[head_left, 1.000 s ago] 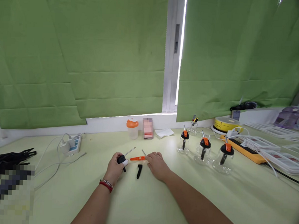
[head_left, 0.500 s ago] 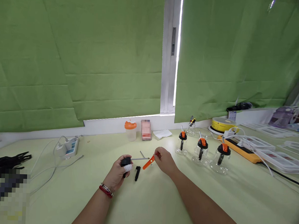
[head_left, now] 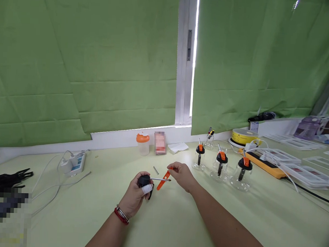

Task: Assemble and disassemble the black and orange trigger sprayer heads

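My left hand (head_left: 136, 194), its thumb wrapped in white, is closed around a black piece with a thin metal shaft, which looks like a screwdriver (head_left: 158, 179). The shaft points right, and its dark tip crosses in front of the flat orange strip (head_left: 161, 184). Whether tip and strip touch, I cannot tell. Between thumb and fingers, my right hand (head_left: 180, 174) pinches the strip's upper end; holes show along its length. A short black tube-like part (head_left: 151, 192) is partly hidden behind my left hand. Farther back lies a small metal rod (head_left: 155, 170).
On the right stand several glass jars (head_left: 240, 180) with black-and-orange tops. Behind are an orange-lidded cup (head_left: 143, 146), a pinkish box (head_left: 160, 143), white paper (head_left: 178, 147) and a yellow round container (head_left: 244, 136). Power strips (head_left: 79, 163) and cables lie at both sides.
My left hand has moved right with the screwdriver, so its tip now reaches past the orange strip and its fingers partly cover the black part. The right hand stays nearly in place.
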A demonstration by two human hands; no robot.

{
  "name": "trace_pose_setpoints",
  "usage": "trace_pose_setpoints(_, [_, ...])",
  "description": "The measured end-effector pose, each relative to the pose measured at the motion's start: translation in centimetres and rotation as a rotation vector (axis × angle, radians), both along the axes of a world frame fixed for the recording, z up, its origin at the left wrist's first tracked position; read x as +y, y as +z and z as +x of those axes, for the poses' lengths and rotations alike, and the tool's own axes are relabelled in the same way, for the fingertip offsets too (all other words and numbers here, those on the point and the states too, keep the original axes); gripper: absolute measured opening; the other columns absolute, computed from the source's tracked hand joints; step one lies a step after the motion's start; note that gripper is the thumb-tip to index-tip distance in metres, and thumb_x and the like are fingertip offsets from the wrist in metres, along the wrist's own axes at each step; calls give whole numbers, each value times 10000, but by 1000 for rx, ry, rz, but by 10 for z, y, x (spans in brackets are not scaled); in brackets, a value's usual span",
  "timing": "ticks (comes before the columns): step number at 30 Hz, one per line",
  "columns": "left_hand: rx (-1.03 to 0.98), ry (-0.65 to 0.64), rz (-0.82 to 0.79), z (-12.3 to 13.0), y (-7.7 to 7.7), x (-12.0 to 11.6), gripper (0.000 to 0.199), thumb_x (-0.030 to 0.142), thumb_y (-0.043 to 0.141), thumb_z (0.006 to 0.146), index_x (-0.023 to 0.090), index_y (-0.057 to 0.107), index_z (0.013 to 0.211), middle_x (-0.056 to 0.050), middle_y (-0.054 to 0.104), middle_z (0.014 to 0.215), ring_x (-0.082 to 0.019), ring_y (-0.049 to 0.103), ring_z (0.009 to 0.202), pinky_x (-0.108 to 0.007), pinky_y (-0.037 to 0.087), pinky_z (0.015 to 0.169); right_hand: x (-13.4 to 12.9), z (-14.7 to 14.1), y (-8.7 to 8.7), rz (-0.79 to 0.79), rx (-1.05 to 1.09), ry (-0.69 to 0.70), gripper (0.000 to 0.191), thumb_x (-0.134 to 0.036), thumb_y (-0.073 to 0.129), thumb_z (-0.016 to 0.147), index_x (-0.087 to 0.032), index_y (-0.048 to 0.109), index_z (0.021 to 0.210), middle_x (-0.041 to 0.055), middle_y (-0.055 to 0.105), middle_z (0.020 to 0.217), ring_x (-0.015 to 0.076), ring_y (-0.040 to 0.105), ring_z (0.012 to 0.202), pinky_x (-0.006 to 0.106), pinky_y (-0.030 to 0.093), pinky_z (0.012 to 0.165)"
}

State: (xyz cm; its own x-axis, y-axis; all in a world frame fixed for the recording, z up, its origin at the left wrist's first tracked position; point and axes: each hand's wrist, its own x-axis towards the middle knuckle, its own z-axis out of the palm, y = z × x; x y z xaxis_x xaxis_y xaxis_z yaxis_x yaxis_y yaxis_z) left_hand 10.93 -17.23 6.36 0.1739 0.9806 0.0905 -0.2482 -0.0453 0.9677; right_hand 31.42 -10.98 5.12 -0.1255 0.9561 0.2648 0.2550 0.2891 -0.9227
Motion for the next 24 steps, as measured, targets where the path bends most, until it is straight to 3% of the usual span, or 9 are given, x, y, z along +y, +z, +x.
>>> trace_pose_setpoints(6, [-101, 39, -22, -6, -4, 4, 465, 239, 728, 618, 218, 518, 1032, 19, 547, 783, -56, 443, 538, -204, 373, 495, 1, 5, 1, -109, 104, 177, 251, -331, 529, 771, -160, 609, 936, 46, 655, 800, 154, 628, 703, 284, 489, 641])
trace_pose_setpoints(10, [-101, 66, -8, -6, -6, 6, 446, 254, 723, 627, 217, 516, 1020, 28, 537, 765, -53, 451, 528, -205, 383, 496, -1, 3, -1, -135, 61, 138, 245, -316, 550, 748, -175, 591, 945, 26, 625, 781, 129, 600, 613, 255, 481, 547])
trace_pose_setpoints(16, [33, 86, 44, -2, -9, 6, 424, 261, 705, 620, 204, 514, 994, 28, 525, 764, -65, 472, 532, -215, 406, 488, -4, 2, 2, -6, -72, 31, 278, -321, 546, 731, -177, 642, 949, 12, 616, 738, 140, 560, 661, 268, 456, 629])
trace_pose_setpoints(24, [-1, 102, 54, -5, -12, 8, 424, 216, 693, 634, 211, 502, 1013, 18, 532, 793, -68, 471, 567, -200, 402, 497, -6, 5, 8, -7, -62, 97, 228, -390, 476, 807, -202, 586, 876, 22, 646, 834, 158, 575, 746, 281, 436, 658])
